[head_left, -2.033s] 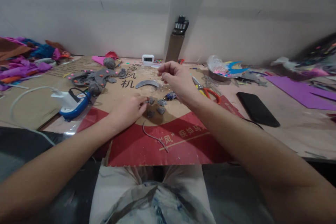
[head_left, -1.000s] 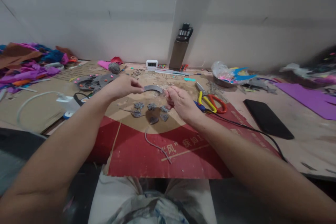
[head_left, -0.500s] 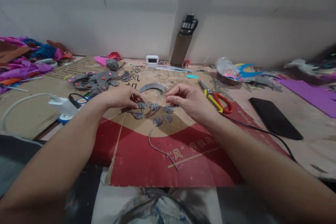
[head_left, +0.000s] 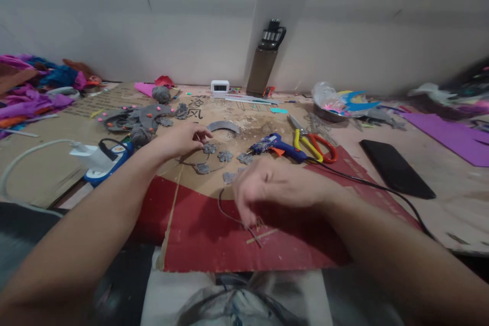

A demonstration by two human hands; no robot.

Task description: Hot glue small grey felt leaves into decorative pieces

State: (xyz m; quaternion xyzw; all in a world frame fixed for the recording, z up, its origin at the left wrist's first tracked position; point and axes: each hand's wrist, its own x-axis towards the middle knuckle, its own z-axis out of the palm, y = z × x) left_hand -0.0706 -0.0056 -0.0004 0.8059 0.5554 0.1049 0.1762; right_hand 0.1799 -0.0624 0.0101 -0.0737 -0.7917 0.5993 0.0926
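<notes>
My left hand (head_left: 188,140) hovers by a small grey felt flower (head_left: 210,148), its fingers loosely bent and apart with nothing visible between them. More grey pieces lie close by: a middle flower (head_left: 225,156), a leaf-like piece (head_left: 202,168) and a flower (head_left: 244,158) at the glue gun's nozzle. Motion blurs my right hand (head_left: 273,186), which reaches down over a thin grey cord (head_left: 225,212) on the red cardboard (head_left: 206,239). Its fingertips are at the cord, but a grip cannot be made out. The hand partly covers a grey heart-shaped piece (head_left: 229,178).
A blue glue gun (head_left: 280,146) lies before the red and yellow scissors (head_left: 315,145). Behind the flowers is a grey curved strip (head_left: 223,126). A black phone (head_left: 397,168) is at right, a power strip (head_left: 109,163) at left, and a bottle (head_left: 263,66) stands at the wall.
My right hand has swung down toward me, from the flowers to the cord, uncovering the glue gun. My left hand has shifted slightly up and away from the flower.
</notes>
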